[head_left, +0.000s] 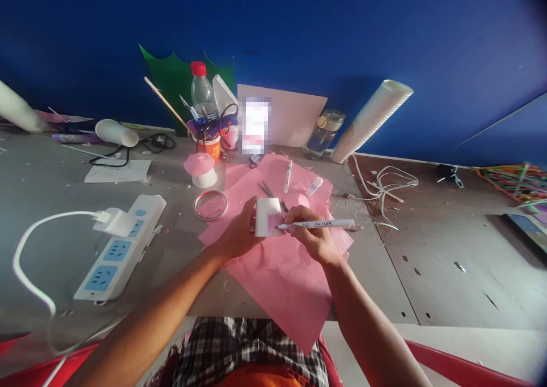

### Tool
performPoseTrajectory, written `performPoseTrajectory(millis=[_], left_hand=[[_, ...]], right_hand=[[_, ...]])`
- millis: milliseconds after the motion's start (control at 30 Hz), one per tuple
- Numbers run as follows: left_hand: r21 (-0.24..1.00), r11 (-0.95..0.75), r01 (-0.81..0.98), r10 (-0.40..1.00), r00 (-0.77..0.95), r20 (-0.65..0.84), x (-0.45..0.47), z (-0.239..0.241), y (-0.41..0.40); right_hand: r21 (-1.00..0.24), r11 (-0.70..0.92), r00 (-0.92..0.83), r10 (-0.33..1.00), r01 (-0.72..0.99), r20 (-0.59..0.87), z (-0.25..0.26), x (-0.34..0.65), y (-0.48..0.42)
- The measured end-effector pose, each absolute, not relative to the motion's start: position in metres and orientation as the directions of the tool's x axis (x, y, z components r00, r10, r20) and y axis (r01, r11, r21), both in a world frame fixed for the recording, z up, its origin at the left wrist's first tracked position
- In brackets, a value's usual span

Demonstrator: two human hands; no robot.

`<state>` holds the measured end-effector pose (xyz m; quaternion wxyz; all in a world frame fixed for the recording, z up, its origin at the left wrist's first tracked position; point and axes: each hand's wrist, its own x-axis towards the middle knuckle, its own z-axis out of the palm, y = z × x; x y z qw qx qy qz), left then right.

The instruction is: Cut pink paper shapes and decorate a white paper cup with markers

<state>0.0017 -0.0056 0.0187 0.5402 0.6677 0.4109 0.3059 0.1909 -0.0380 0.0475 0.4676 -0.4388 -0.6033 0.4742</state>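
My left hand (pixel 243 227) grips a white paper cup (pixel 262 217), turned so its side faces up toward me. A patch of pink marks covers part of that side. Between the fingers of my right hand (pixel 314 239) is an acrylic marker (pixel 331 224), its tip touching the cup at the pink patch. Beneath both hands lies pink paper (pixel 282 278), hanging over the table's front edge. On the paper, beyond the hands, are scissors (pixel 266 189), partly hidden, a second marker (pixel 288 176) and a white cap-like piece (pixel 315 186).
At left lies a power strip (pixel 117 251) with a plugged-in charger (pixel 114 222). A tape roll (pixel 210 205) and a pink-topped cup (pixel 204 176) stand nearby. Behind are a bottle (pixel 201 93), a blurred lit screen (pixel 255 125), a glass tumbler (pixel 323 135) and a leaning cup stack (pixel 371 119).
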Motion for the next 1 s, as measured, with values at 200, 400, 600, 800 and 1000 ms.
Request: performPoseTrajectory(millis=[200, 400, 600, 800, 1000], left_hand=[[0.97, -0.056, 0.235, 0.878, 0.475, -0.065, 0.0012, 0.0197, -0.006], [0.972, -0.06, 0.228, 0.879, 0.474, -0.057, 0.0013, 0.0201, -0.006], [0.969, -0.069, 0.238, 0.881, 0.47, -0.053, 0.0012, 0.0187, -0.0057], [0.971, -0.068, 0.227, 0.877, 0.478, -0.05, 0.0015, 0.0212, -0.0059], [0.97, -0.061, 0.234, 0.88, 0.472, -0.058, 0.0015, 0.0225, -0.0063]], right_hand=[[-0.986, 0.15, -0.175, 0.975, 0.077, 0.134, 0.0453, 0.1913, -0.0371], [-0.985, 0.148, -0.135, 0.982, 0.091, 0.135, 0.0459, 0.192, -0.0367], [-0.989, 0.124, -0.116, 0.987, 0.081, 0.114, 0.0443, 0.1919, -0.036], [-0.993, 0.11, -0.156, 0.983, 0.051, 0.101, 0.0434, 0.192, -0.0355], [-0.992, 0.111, -0.145, 0.984, 0.053, 0.102, 0.0447, 0.1921, -0.0355]])
